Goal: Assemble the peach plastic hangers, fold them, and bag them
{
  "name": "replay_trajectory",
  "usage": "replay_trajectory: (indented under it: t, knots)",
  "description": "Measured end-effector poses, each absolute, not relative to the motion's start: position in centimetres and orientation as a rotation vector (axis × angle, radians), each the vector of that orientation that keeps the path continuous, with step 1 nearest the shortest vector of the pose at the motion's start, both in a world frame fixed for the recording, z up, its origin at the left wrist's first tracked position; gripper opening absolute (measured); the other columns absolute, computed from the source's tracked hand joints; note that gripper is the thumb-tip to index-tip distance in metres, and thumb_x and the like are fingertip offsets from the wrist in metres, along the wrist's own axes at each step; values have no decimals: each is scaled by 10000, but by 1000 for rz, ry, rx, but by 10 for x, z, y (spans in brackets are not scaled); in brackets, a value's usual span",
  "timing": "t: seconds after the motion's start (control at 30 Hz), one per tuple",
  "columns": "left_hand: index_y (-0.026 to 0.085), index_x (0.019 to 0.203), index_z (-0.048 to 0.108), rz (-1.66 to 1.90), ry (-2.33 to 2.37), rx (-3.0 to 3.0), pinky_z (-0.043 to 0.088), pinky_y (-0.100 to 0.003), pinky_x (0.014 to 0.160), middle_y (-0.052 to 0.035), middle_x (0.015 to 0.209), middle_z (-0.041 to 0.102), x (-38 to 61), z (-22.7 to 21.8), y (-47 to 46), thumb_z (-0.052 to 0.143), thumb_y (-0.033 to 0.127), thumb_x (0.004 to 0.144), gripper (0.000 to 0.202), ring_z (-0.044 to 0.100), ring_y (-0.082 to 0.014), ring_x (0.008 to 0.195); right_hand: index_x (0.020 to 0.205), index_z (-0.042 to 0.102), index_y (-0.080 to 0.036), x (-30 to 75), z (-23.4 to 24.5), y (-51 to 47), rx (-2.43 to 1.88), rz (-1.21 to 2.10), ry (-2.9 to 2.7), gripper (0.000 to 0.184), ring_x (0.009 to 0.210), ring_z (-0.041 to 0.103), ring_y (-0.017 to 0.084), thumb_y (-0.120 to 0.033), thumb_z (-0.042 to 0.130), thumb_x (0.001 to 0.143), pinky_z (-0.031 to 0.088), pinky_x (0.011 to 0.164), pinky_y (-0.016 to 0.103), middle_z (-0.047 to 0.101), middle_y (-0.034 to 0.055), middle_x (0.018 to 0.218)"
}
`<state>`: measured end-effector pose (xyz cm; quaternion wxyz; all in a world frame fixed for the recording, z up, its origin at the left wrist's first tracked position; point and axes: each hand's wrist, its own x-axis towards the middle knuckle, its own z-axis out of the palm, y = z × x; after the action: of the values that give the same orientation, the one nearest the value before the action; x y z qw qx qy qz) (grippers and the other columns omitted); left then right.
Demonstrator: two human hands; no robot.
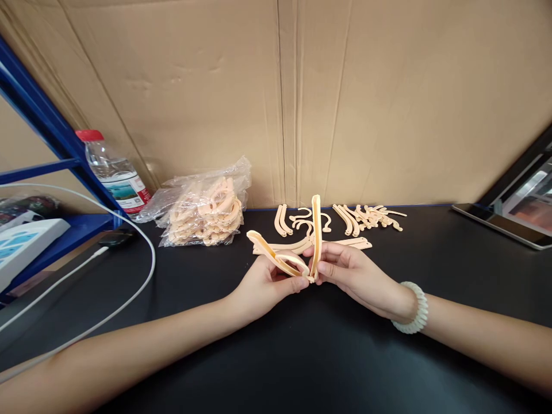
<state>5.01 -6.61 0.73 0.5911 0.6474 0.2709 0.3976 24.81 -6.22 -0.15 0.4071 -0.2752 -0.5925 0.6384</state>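
Observation:
My left hand is closed on a beige plastic hanger arm, hollow along one side and tilted up to the left. A smaller curved beige piece lies against it, forming a loop. In my right hand, thumb and fingers pinch a second hanger arm, which stands nearly upright. The two arms meet low between my fingertips in a V; whether they are joined there cannot be made out. Just behind my hands lie more long beige arms, partly covered by the fingers.
Farther back on the black table are curved hooks, short strips and a pile of small beige pieces. Left stand a clear bag of beige parts, a water bottle and a white cable. A tablet-like device lies right.

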Motion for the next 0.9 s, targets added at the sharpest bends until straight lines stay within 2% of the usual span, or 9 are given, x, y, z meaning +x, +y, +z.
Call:
replay_trajectory:
  t: [0.43, 0.67, 0.9]
  knots:
    - [146, 737, 677, 928, 756, 1468, 507, -241, 615, 0, 746, 633, 51, 10, -71, 760, 196, 737, 96, 573, -116, 639, 891, 691, -188, 247, 3, -65, -752, 1506, -1596, 139, 807, 594, 159, -319, 700, 846, 494, 790, 327, 658, 26, 864]
    - [154, 717, 661, 929, 738, 1479, 511, -250, 591, -4, 746, 636, 51, 11, -73, 760, 204, 735, 113, 575, -119, 611, 853, 686, -208, 247, 2, -67, -782, 1487, -1612, 135, 847, 623, 185, -333, 721, 816, 500, 880, 378, 661, 16, 842]
    - [146, 718, 654, 936, 735, 1461, 505, -234, 588, 5, 722, 627, 52, 12, -74, 762, 200, 739, 122, 568, -108, 604, 864, 699, -199, 247, -1, -67, -787, 1498, -1575, 133, 836, 632, 177, -305, 744, 798, 515, 856, 363, 682, 20, 858]
